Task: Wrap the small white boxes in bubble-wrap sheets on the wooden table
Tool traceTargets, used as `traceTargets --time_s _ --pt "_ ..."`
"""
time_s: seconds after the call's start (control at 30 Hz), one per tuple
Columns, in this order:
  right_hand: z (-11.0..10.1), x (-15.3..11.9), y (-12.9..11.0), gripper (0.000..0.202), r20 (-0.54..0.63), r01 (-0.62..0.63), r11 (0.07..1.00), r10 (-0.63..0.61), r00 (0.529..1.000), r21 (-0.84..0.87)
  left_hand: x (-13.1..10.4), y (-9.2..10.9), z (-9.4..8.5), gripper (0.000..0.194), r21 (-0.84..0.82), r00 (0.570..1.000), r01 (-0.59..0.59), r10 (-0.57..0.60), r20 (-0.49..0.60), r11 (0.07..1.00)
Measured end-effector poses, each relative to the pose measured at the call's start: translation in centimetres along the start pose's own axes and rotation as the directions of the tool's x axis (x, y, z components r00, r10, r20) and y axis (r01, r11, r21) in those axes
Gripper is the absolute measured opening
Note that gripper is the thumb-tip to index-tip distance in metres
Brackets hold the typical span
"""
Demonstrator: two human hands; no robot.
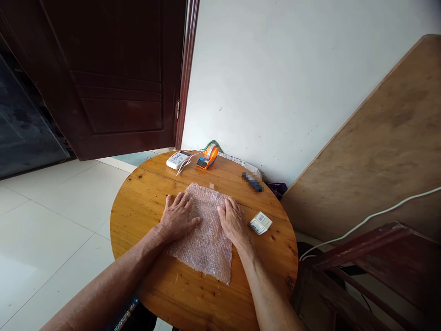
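Left hand (177,218) spread, palm down across left edge of bubble wrap (208,241), gripping nothing; right hand (234,221) loosely open on opposite edge, likely steadying wrap against worktop (138,209). Tape dispenser (210,159) beyond both hands, perhaps for working room; card (261,223) beside right hand.

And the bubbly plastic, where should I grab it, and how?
I'd pinch the bubble wrap by its near right corner, coming from the near side of the table. That corner pokes out uncovered, while the left hand and right hand rest farther up. The sheet looks thin and lies fairly flat, so finger and thumb should probably do.
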State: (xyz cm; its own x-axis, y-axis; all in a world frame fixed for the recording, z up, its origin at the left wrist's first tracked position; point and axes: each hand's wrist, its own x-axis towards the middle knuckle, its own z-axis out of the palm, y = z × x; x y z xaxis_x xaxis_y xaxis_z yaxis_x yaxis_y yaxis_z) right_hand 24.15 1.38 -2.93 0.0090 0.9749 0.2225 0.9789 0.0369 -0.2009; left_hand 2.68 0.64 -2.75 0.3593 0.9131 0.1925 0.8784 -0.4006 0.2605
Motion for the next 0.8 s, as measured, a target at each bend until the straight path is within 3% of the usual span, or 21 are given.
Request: traceTargets --time_s 0.1,0.23,0.33,0.43,0.53,0.63,0.7,0.8 --pt "0.7 0.1 0.7 0.047 -0.043 0.021 0.999 -0.020 0.999 0.027 0.0 0.0 -0.3 0.065 -0.018 0.997 -0.070 0.069 -0.039 0.997" --pt "1.1 0.0 0.7 0.046 -0.095 0.046 0.998 -0.041 0.995 0.052 -0.3 1.0 -0.4 0.074 -0.086 0.943 -0.332 0.330 -0.045 0.939" --pt "-0.6 -0.2 0.4 0.043 -0.192 0.138 0.986 -0.118 0.974 0.093 -0.7 1.6 0.2 0.084 -0.136 0.891 -0.442 0.451 0.048 0.887" --pt "-4.0 -0.7 1.3 0.040 -0.307 0.196 0.970 -0.145 0.941 0.142 -0.9 1.7 0.6 0.089 -0.160 0.882 -0.442 0.461 0.102 0.882" --pt "-6.6 -1.9 4.4 0.052 -0.339 0.047 0.989 0.004 0.941 0.143 -0.8 1.6 0.8 0.089 -0.173 0.881 -0.443 0.463 0.098 0.879" --pt "-6.7 -3.4 8.1 0.070 -0.179 -0.180 0.980 0.193 0.965 0.085 -0.8 1.6 0.8 0.088 -0.174 0.882 -0.446 0.464 0.084 0.878" --pt "-6.2 -4.3 9.6 0.056 -0.065 -0.279 0.956 0.285 0.956 0.088 -0.9 1.7 0.7 0.089 -0.183 0.883 -0.446 0.464 0.072 0.876" --pt "-6.4 -4.9 8.9 0.042 -0.061 -0.282 0.923 0.307 0.950 0.262 -0.6 1.6 0.2 0.080 -0.226 0.905 -0.411 0.425 0.018 0.884"
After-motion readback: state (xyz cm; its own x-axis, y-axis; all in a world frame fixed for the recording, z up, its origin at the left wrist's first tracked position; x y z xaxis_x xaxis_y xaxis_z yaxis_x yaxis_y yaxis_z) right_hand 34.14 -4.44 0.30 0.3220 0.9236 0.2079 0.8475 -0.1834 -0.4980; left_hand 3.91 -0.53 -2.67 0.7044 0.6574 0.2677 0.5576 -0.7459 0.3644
